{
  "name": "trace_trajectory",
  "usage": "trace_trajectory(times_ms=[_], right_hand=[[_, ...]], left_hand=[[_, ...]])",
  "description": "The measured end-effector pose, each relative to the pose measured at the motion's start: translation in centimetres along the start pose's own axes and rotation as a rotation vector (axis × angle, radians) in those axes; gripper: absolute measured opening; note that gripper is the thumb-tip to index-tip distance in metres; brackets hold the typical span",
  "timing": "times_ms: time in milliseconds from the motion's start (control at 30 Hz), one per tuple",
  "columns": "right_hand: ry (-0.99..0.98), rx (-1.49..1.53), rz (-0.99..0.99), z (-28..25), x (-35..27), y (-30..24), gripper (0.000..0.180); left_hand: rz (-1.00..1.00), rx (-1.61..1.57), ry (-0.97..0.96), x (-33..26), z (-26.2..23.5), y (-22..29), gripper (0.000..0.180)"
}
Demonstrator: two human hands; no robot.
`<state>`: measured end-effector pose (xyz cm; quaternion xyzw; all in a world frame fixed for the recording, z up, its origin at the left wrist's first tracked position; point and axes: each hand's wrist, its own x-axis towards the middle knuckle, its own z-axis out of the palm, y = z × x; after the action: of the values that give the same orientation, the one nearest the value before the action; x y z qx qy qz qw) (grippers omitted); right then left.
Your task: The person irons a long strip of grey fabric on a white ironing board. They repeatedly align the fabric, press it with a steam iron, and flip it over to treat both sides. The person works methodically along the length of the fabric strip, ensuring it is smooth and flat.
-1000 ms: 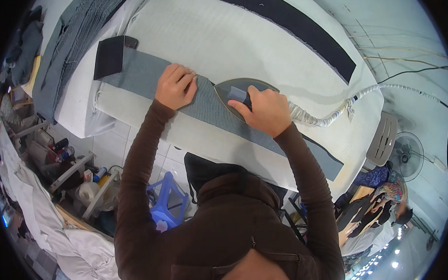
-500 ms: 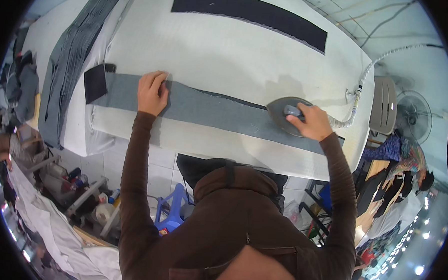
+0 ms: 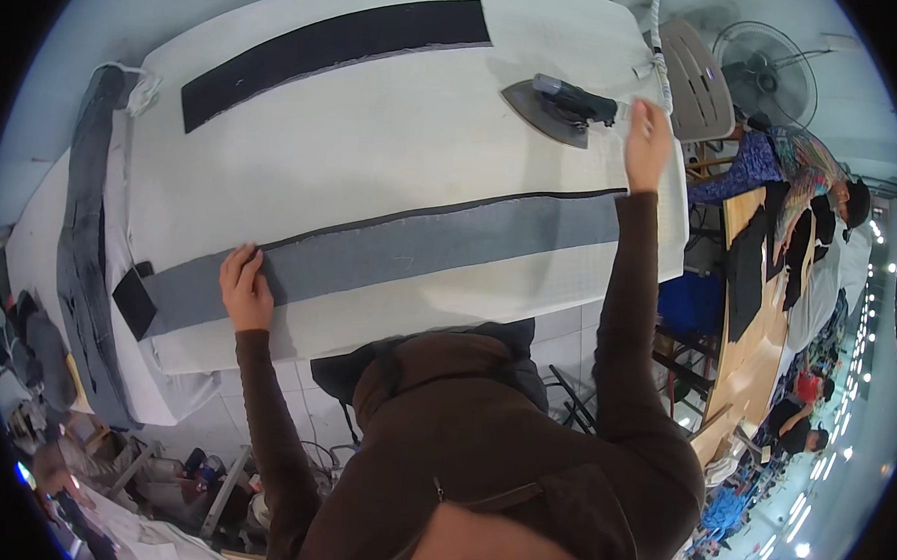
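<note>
Cloth strip [image 3: 420,241], long, flat, under left fingers [image 3: 239,264]

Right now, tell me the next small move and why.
Perhaps bring the right hand to the right end of the grey cloth: the iron sits off it, that hand looks free, and the left hand rests near the other end.

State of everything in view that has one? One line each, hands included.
Iron: resting on white cover, unheld; heat not visible
Left hand: on the grey strip, fingers bent
Right hand: off the iron's handle, empty as far as visible
Grey strip: laid out lengthwise, dark edge showing on far side
Dark strip: lying flat, apart from the grey one
Fan: spinning or stopped, can't tell
</note>
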<state>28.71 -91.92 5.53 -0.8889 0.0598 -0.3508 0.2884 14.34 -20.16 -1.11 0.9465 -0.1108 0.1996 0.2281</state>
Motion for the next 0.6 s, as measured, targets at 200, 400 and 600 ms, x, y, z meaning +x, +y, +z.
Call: trace_trajectory(times_ms=[200, 400, 600], right_hand=[[-0.105, -0.356, 0.749, -11.0, -12.1, 10.4, 0.046], [-0.212, -0.132, 0.792, -9.2, -14.7, 10.1, 0.035], [-0.378, -0.228, 0.673, -10.1, -13.3, 8.2, 0.024]], left_hand=[[-0.178, 0.065, -0.073, 1.6, 0.7, -0.3, 0.015], [-0.181, 0.016, -0.487, 7.3, -1.8, -2.4, 0.011], [-0.151, 0.168, -0.695, 8.8, -2.5, -1.1, 0.019]])
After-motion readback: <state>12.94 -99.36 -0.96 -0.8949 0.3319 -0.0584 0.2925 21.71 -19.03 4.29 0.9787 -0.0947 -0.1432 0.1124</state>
